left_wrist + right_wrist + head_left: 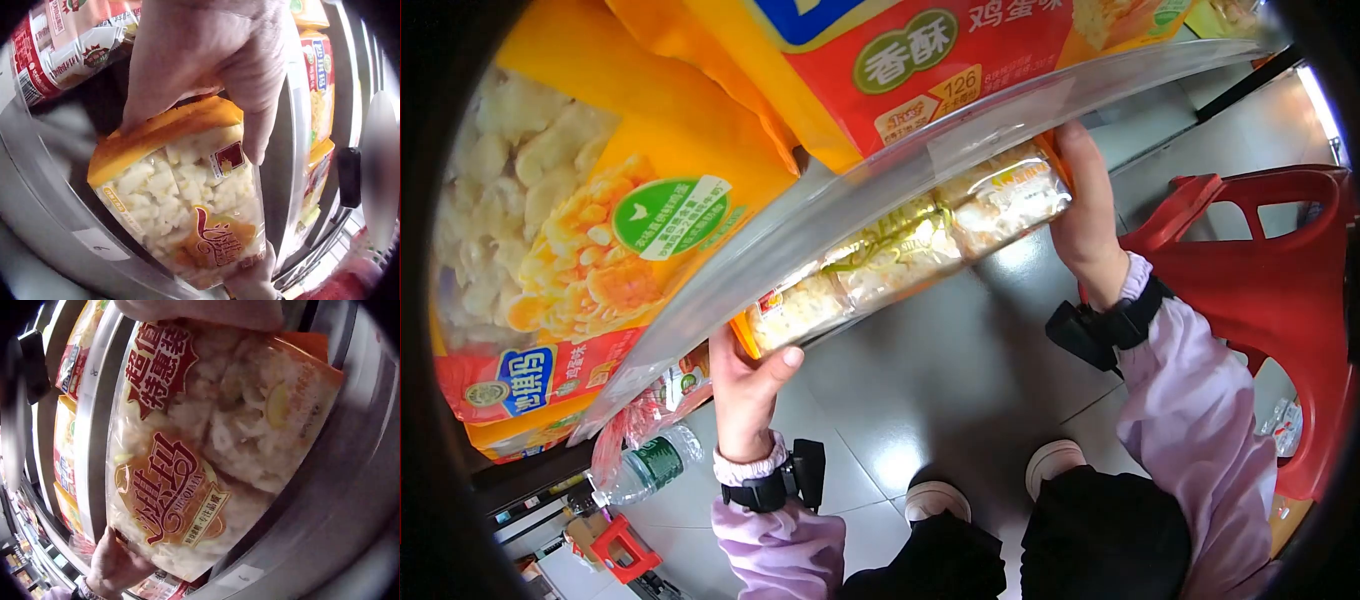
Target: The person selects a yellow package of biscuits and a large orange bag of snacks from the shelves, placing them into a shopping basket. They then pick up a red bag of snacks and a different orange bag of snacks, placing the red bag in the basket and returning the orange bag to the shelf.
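A clear and orange snack bag (910,245) full of pale puffed pieces lies lengthwise just under the shelf's clear front rail (960,125). My left hand (748,380) grips its left end, thumb on the front. My right hand (1085,205) holds its right end, fingers curled behind the orange seal. In the left wrist view the left hand (206,50) pinches the orange top seam of the bag (187,200), and the right hand (250,284) shows at the far end. The right wrist view shows the bag (200,456) with red lettering, the right hand (200,309) at the top and the left hand (115,565) below.
Large yellow and red snack bags (650,200) fill the shelf above the rail. A red plastic basket (1270,260) stands to my right. A water bottle in a thin plastic bag (645,465) hangs at lower left. Grey floor tiles (940,390) and my shoes (940,500) are below.
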A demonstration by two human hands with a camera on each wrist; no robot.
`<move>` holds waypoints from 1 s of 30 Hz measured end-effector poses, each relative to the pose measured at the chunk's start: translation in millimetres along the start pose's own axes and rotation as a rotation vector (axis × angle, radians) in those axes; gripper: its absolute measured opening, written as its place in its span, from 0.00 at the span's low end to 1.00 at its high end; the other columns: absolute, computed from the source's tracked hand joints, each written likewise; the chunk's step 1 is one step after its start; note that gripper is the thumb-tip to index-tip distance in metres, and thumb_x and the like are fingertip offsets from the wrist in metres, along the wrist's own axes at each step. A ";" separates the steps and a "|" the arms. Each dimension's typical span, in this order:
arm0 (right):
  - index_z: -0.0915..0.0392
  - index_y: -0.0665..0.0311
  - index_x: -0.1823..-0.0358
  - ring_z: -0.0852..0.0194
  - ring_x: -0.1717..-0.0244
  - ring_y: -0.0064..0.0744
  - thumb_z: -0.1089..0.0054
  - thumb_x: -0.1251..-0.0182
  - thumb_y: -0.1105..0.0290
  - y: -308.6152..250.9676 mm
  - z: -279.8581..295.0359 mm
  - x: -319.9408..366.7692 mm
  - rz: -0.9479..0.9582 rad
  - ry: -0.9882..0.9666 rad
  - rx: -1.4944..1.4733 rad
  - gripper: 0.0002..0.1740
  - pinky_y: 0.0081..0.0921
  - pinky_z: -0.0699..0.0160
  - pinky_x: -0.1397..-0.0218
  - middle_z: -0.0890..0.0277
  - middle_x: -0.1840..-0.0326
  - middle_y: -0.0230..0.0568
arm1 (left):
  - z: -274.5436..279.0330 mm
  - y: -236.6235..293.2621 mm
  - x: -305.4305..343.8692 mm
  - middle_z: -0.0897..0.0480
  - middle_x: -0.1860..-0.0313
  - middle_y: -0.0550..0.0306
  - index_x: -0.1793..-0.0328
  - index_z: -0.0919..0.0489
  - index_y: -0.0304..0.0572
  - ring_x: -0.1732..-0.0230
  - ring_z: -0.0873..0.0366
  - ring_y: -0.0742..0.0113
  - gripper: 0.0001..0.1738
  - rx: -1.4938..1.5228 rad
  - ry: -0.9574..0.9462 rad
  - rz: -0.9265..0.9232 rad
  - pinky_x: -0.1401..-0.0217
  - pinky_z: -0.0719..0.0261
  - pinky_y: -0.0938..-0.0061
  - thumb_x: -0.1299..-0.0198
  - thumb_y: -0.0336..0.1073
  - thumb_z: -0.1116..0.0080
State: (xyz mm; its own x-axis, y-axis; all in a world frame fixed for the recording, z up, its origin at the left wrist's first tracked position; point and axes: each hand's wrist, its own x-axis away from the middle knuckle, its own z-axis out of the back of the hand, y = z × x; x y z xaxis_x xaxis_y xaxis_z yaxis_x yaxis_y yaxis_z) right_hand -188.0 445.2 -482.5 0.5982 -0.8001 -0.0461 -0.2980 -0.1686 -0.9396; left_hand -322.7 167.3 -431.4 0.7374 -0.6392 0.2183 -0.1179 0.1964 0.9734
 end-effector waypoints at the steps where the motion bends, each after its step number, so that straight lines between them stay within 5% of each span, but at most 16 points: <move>1: 0.30 0.69 0.56 0.36 0.55 0.26 0.58 0.33 0.61 7.0 0.8 -3.0 0.045 -0.005 0.053 0.18 0.21 0.41 0.45 0.30 0.58 0.37 | 1.6 -3.2 -5.0 0.38 0.35 0.51 0.30 0.50 0.34 0.34 0.40 0.60 0.53 0.018 -0.011 0.003 0.32 0.43 0.68 0.57 0.42 0.29; 6: 0.31 0.73 0.53 0.36 0.53 0.26 0.56 0.34 0.61 7.9 -15.9 5.4 -0.014 -0.005 0.027 0.20 0.20 0.40 0.45 0.30 0.56 0.39 | -3.8 -22.1 -20.0 0.41 0.33 0.50 0.29 0.49 0.37 0.32 0.44 0.58 0.43 0.301 0.056 -0.008 0.31 0.47 0.61 0.44 0.48 0.41; 7: 0.33 0.74 0.51 0.36 0.53 0.25 0.54 0.35 0.59 8.0 -18.8 6.6 -0.039 -0.012 -0.015 0.22 0.19 0.39 0.46 0.30 0.56 0.40 | -6.1 -25.8 -20.3 0.36 0.36 0.55 0.33 0.42 0.39 0.35 0.42 0.61 0.34 0.394 0.094 -0.018 0.31 0.48 0.62 0.43 0.39 0.40; 11: 0.33 0.73 0.50 0.36 0.53 0.25 0.54 0.34 0.58 4.8 -18.5 -0.4 -0.019 -0.057 0.082 0.23 0.18 0.39 0.46 0.30 0.55 0.40 | -7.4 -26.7 -25.3 0.35 0.37 0.55 0.35 0.39 0.39 0.36 0.40 0.62 0.29 0.413 0.154 -0.031 0.32 0.45 0.63 0.40 0.35 0.44; 17: 0.36 0.73 0.46 0.37 0.48 0.29 0.56 0.33 0.55 12.9 -12.6 2.2 -0.006 -0.037 0.111 0.27 0.22 0.42 0.41 0.32 0.51 0.43 | -8.4 -29.3 -26.3 0.34 0.37 0.56 0.36 0.38 0.40 0.36 0.39 0.64 0.25 0.387 0.228 -0.002 0.34 0.42 0.64 0.38 0.36 0.48; 20: 0.39 0.70 0.41 0.40 0.42 0.33 0.60 0.31 0.53 18.8 15.7 -0.2 0.111 -0.005 0.219 0.28 0.27 0.48 0.35 0.37 0.43 0.45 | -9.2 -32.4 -28.5 0.35 0.36 0.55 0.34 0.40 0.40 0.35 0.39 0.62 0.29 0.402 0.275 -0.027 0.33 0.44 0.65 0.35 0.48 0.56; 24: 0.34 0.68 0.43 0.38 0.41 0.33 0.65 0.29 0.52 -7.3 24.9 33.7 -0.049 0.040 0.366 0.27 0.29 0.47 0.35 0.33 0.45 0.43 | -17.5 -27.5 -21.3 0.34 0.36 0.56 0.35 0.39 0.41 0.35 0.39 0.65 0.28 0.534 0.289 -0.060 0.33 0.44 0.67 0.36 0.48 0.56; 30: 0.43 0.72 0.36 0.42 0.36 0.33 0.52 0.34 0.71 -3.2 7.2 60.6 -0.155 -0.139 0.272 0.26 0.26 0.46 0.34 0.37 0.39 0.45 | -24.2 -32.4 -10.8 0.33 0.39 0.60 0.37 0.38 0.41 0.41 0.36 0.69 0.28 0.525 0.277 0.001 0.38 0.40 0.72 0.37 0.50 0.55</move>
State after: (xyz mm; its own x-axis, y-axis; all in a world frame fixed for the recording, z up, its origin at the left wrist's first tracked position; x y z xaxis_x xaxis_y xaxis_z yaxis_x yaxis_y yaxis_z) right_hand -145.4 401.3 -484.8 0.7218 -0.6879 0.0758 0.0025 -0.1068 -0.9943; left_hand -310.7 185.8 -466.9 0.8746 -0.4079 0.2621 -0.3804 -0.2422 0.8925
